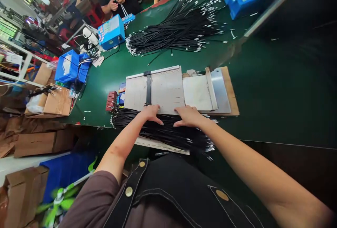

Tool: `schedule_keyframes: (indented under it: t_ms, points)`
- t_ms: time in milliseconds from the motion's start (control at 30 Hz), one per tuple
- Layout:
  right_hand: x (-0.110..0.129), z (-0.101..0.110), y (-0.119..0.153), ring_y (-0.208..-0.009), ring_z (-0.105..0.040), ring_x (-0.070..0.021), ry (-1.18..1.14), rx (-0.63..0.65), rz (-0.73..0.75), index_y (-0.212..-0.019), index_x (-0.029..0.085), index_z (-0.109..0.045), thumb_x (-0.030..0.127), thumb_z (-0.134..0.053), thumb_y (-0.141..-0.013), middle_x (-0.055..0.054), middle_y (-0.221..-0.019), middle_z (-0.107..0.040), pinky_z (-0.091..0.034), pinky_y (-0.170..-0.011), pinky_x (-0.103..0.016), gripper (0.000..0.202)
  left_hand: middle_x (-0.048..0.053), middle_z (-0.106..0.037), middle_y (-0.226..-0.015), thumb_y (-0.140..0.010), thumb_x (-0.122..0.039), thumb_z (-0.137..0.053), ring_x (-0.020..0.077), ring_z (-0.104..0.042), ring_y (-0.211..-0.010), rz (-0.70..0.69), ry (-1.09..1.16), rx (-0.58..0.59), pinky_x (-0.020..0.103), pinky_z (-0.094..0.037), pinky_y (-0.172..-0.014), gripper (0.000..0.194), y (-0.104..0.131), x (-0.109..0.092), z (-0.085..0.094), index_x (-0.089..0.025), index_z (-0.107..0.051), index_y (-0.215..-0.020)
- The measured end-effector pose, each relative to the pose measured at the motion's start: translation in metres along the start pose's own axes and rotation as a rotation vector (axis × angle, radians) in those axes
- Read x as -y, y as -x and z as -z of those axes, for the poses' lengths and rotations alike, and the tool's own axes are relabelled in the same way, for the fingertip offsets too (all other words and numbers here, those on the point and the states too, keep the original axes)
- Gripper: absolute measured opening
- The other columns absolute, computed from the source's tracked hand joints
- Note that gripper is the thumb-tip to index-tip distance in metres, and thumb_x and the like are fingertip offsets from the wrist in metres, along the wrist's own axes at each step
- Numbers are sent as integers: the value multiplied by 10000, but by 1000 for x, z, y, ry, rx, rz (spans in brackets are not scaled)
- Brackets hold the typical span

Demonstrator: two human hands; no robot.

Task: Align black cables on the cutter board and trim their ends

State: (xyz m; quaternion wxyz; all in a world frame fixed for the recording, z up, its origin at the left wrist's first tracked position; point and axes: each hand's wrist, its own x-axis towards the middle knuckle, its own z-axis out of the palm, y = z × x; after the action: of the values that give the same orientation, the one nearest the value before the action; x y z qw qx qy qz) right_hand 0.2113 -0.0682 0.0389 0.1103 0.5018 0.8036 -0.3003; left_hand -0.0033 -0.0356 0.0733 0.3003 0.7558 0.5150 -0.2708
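Observation:
My left hand (152, 113) rests at the front edge of a pale flat board (165, 89), fingers bent over the edge and thumb stretched toward the right. Facing it, my right hand (189, 116) lies at the same edge, its thumb pointing left and apart from the fingers. Under and between both hands is a thick bundle of black cables (171, 129) with white ends; neither hand is closed around it. A black strap (149, 89) crosses the board near my left hand. To the right, a white plate (198, 92) sits on a wooden base (231, 94).
A large pile of black cables (171, 31) lies farther back on the green table (276, 91). Blue bins (67, 66), a blue device (112, 31) and a dark red block (111, 101) stand leftward. Another person's hands (118, 2) hold something small at the back. A green-bladed fan (59, 200) is below left.

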Motion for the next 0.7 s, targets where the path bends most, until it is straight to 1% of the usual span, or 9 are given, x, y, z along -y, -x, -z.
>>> schedule_keyframes:
  t_ms: [33, 133, 200, 300, 400, 467, 567, 633, 700]
  points:
    - [2, 0, -1, -1232, -544, -397, -1, 65, -25, -1320, 131, -583, 514, -744, -765, -213, -1300, -624, -432, -1011, -511, 693, 141, -632, -1367, -623, -638, -831, 319, -597, -1243, -45, -36, 46, 385, -472, -1014, 967, -1, 0, 0, -175, -492, -1401]
    - [10, 5, -7, -1192, -576, -390, -8, 211, -54, -1188, 86, -664, 405, -773, -724, -237, -1257, -636, -461, -970, -451, 574, 112, -697, -1270, -743, -574, -763, 280, -652, -1163, -197, -81, 167, 314, -499, -934, 641, -6, 0, -1, -175, -641, -1230]
    - [14, 9, -11, -1152, -607, -365, -25, 250, -73, -1147, 65, -683, 365, -778, -700, -241, -1239, -644, -477, -935, -398, 546, 94, -707, -1257, -787, -543, -729, 260, -652, -1165, -267, -86, 176, 290, -496, -927, 528, -9, 1, -2, -190, -676, -1177]
    - [17, 12, -14, -1069, -654, -305, -85, 301, -127, -1207, 90, -663, 350, -765, -685, -184, -1192, -686, -499, -862, -342, 592, 85, -689, -1295, -822, -522, -697, 242, -638, -1191, -328, -81, 152, 276, -492, -940, 522, -10, 5, 0, -193, -658, -1225]
    - [18, 15, -15, -992, -677, -271, -146, 349, -174, -1166, 145, -692, 350, -768, -645, -117, -1091, -728, -500, -809, -318, 565, 107, -693, -1284, -835, -494, -692, 234, -650, -1162, -357, -74, 159, 266, -505, -919, 550, -10, 9, 6, -149, -640, -1261]
    - [19, 19, -16, -982, -674, -273, -165, 355, -200, -1123, 157, -706, 350, -752, -638, -109, -1059, -731, -491, -790, -320, 524, 115, -667, -1333, -829, -503, -700, 219, -641, -1177, -376, -59, 165, 246, -504, -919, 638, -10, 10, 10, -136, -588, -1339]
    - [21, 27, -18, -942, -664, -269, -178, 360, -213, -1063, 169, -703, 358, -718, -643, -92, -993, -727, -472, -742, -319, 461, 113, -612, -1416, -766, -568, -742, 223, -617, -1220, -398, -22, 180, 238, -492, -946, 809, -12, 4, 16, -162, -520, -1429]
    - [21, 34, -18, -846, -658, -253, -183, 382, -199, -982, 177, -699, 349, -701, -637, -63, -869, -713, -451, -685, -314, 385, 119, -661, -1344, -721, -546, -780, 252, -639, -1176, -382, -1, 204, 262, -496, -937, 765, -13, -1, 19, -159, -601, -1356]
    - [21, 41, -16, -781, -644, -243, -186, 404, -176, -950, 181, -685, 323, -682, -633, -44, -793, -691, -430, -644, -313, 347, 104, -730, -1195, -736, -469, -772, 252, -675, -1076, -357, 22, 220, 273, -507, -886, 594, -13, -3, 22, -154, -688, -1232]
